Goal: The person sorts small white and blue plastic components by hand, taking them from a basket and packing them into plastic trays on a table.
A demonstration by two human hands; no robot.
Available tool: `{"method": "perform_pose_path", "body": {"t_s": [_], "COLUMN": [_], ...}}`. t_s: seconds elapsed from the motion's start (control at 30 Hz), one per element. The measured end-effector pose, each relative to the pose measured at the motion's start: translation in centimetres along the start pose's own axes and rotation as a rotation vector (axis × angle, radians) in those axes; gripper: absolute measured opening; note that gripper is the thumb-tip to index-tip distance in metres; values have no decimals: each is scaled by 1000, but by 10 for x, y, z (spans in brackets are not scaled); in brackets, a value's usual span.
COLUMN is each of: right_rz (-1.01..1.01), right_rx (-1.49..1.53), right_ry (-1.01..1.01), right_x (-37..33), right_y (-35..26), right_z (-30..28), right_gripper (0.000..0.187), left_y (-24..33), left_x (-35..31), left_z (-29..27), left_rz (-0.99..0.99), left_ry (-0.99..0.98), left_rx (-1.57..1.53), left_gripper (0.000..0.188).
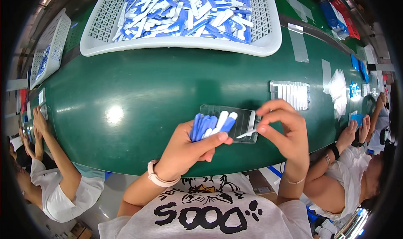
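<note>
My left hand [187, 148] is closed round a bunch of flat blue and white plastic sticks [210, 125] with rounded ends, fanned upward between thumb and fingers. Just right of it, a clear plastic tray [239, 125] with slots lies on the green table, partly hidden behind the bunch. One white stick [251, 120] lies near the tray's right end. My right hand [285, 127] pinches the tip of another white stick [247, 133], held slanted over the tray's near right corner. To the right, a second clear tray [290, 95] holds several white sticks side by side.
A large grey-white basket [180, 46] heaped with blue and white sticks stands at the far side. Another basket [52, 54] is at far left. Clear tape strips [299, 46] and a pile of thin clear bags [338, 92] lie right. Co-workers sit on both sides.
</note>
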State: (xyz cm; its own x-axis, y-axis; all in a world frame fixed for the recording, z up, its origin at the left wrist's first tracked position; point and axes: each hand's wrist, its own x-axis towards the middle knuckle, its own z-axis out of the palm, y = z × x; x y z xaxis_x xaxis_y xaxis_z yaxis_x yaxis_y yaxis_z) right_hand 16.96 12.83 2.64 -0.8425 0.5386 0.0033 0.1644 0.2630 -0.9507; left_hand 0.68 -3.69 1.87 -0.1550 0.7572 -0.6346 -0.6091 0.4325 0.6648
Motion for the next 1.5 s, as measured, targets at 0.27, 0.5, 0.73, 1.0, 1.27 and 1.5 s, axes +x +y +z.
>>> {"method": "perform_pose_path", "body": {"t_s": [0.27,0.5,0.73,1.0,1.27,1.5], "right_rz": [-144,-89,72,-1,229,53], "right_rx": [-629,-465,-577,-303,263,140], "right_ry": [-165,-111,-216,-99,1,-52], "right_x": [23,20,5,3,-1,-5], "right_y": [6,10,1,-5,-13,-8], "right_z": [10,5,1,14,30,8], "right_gripper": [17,23,24,20,18,9], "left_y": [-8,-6,-6,-9,-8,-14], "left_x": [-2,-1,1,3,1,2], "left_z": [-7,-2,-3,1,2,-2], "left_rz": [66,46,53,42,-9,-24], "left_ry": [92,57,58,28,0,-32], "left_rx": [36,-4,-26,30,-54,-158], "left_gripper": [24,24,25,26,14,23]}}
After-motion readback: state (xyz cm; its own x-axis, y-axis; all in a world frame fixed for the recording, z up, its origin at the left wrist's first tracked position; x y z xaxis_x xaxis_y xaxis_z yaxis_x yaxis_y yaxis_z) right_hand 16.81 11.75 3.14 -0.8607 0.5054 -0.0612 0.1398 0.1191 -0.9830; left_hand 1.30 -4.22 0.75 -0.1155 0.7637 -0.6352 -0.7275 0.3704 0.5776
